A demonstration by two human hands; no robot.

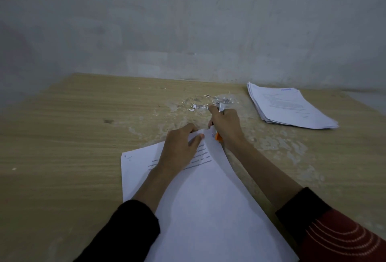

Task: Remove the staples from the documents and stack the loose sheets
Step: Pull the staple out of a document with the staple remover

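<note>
Hands (179,146) gripping stapler (217,136), document (208,209), its length pointing away

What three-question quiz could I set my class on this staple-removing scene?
1. True or false: the stack of loose sheets lies on the far left of the table.
2. What does the right hand grip? A a pen; B an orange and metal tool; C a cup.
3. Fill in: the left hand holds the near document at its far ____.
Key: 1 false, it lies on the far right; 2 B; 3 corner.
</note>
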